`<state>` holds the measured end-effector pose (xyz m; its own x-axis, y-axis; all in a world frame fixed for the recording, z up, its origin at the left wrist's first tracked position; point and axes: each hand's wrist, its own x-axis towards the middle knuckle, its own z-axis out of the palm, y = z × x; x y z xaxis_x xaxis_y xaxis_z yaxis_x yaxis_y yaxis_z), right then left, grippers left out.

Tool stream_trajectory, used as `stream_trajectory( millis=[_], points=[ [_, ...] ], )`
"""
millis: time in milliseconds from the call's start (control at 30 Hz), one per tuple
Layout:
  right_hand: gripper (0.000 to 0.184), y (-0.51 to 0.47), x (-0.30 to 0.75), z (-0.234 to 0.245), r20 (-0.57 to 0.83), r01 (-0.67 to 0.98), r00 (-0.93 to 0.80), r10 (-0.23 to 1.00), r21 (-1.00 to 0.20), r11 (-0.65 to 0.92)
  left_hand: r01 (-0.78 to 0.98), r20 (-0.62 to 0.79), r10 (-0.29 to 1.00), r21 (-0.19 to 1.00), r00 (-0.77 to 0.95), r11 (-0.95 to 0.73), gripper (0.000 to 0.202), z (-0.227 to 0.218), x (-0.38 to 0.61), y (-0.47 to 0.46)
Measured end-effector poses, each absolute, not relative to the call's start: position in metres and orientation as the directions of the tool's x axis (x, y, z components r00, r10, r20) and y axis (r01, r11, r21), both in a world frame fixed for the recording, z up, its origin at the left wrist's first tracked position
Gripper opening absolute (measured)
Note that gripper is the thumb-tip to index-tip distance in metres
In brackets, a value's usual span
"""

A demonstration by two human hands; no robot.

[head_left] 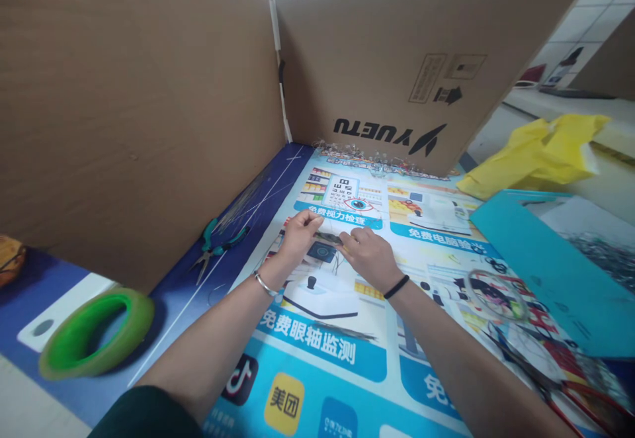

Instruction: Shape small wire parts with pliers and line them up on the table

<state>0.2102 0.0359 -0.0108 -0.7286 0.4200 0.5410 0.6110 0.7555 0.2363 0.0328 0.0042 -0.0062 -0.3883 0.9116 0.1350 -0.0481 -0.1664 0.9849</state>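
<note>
Both my hands meet over the printed poster (347, 352) that covers the table. My left hand (297, 233), with a silver bangle at the wrist, pinches one end of a thin dark bundle of wires (327, 236). My right hand (370, 253), with a black band at the wrist, pinches the other end. The fingers of both hands are closed on it. Thin wire ends hang below the bundle. A small bundle of thin wires (342, 330) lies on the poster near my forearms.
Cardboard walls (139, 107) stand at the left and back. Teal-handled pliers (215, 243) lie by the left wall, with loose wires beside them. A green tape roll (94, 332) sits at front left. A blue box (555, 266), a clear tape ring (496, 292) and a yellow bag (536, 153) are on the right.
</note>
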Motion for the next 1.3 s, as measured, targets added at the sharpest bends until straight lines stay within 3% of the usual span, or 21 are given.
stream_trajectory(
  millis=[500, 933, 1133, 1300],
  points=[
    [0.036, 0.036, 0.206, -0.017, 0.361, 0.634, -0.712, 0.602, -0.039, 0.772, 0.009, 0.221, 0.903, 0.972, -0.368, -0.234, 0.013, -0.001, 0.029, 0.002],
    [0.032, 0.039, 0.206, -0.008, 0.22, 0.601, -0.741, 0.635, -0.207, 0.772, 0.019, 0.216, 0.93, 0.975, -0.298, -0.221, 0.012, 0.002, 0.025, 0.001],
    [0.032, 0.038, 0.205, -0.001, 0.141, 0.627, -0.74, 0.657, -0.207, 0.751, 0.014, 0.182, 0.95, 0.983, -0.253, -0.185, 0.015, 0.005, 0.023, 0.0],
    [0.035, 0.036, 0.208, -0.01, 0.218, 0.65, -0.716, 0.663, -0.137, 0.747, 0.089, 0.153, 0.955, 0.987, -0.255, -0.134, 0.019, 0.001, 0.012, 0.003]
  ],
)
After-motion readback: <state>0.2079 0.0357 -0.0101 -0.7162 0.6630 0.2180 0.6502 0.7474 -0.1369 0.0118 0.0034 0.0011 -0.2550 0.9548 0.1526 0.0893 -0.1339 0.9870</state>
